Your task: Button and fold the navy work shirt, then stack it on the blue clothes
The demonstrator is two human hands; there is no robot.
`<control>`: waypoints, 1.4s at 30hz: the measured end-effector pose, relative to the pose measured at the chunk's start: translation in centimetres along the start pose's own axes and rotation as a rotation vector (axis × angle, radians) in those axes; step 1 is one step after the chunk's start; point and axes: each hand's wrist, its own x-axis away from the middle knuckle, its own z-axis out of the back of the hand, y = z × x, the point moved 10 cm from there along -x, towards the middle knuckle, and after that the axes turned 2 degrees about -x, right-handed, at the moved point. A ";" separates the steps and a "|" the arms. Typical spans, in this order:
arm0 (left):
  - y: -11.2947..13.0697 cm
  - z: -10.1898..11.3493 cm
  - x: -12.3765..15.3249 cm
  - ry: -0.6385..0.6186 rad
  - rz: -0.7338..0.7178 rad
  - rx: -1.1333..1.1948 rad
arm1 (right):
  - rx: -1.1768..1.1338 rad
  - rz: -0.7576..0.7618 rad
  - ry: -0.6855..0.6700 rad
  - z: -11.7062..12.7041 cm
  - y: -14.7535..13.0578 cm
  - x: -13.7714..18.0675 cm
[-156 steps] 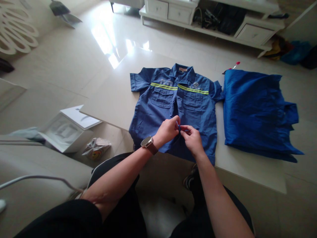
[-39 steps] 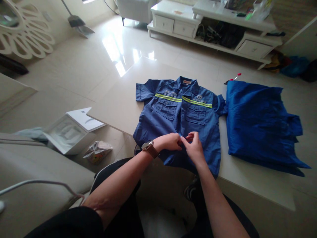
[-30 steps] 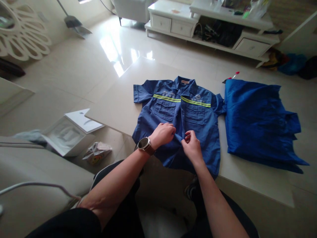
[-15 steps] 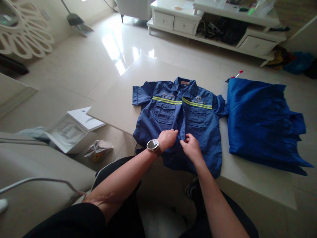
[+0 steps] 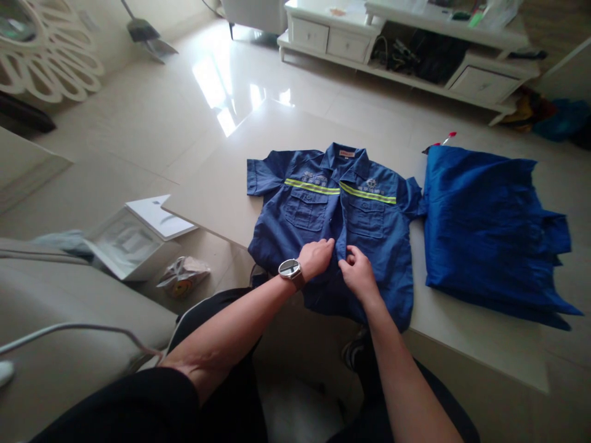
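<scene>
Right hand (image 5: pixel 359 275) pinches shirt (image 5: pixel 381 246); white box (image 5: pixel 150 257) holds something pale (image 5: pixel 125 237)

The shirt (image 5: pixel 318 212) lies on the table (image 5: pixel 217 191), left of the clothes pile (image 5: pixel 484 237), with the cabinet (image 5: pixel 348 46) behind both

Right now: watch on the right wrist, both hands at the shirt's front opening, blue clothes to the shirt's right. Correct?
One error: the watch is on the left wrist, as the head view shows. The rest stands: left hand and right hand at the front opening of the shirt, blue clothes to its right.
</scene>
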 end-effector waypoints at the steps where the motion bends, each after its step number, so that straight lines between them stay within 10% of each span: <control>1: 0.1 -0.1 0.0 -0.003 -0.010 0.004 | 0.000 0.006 0.000 0.1 -0.1 0.0; 17: 0.8 4.9 0.3 0.209 -0.107 0.142 | 0.121 0.084 0.043 1.4 -1.6 0.9; 42: -0.2 5.1 -0.1 0.276 0.003 0.745 | 0.056 0.275 0.187 2.9 -4.1 0.7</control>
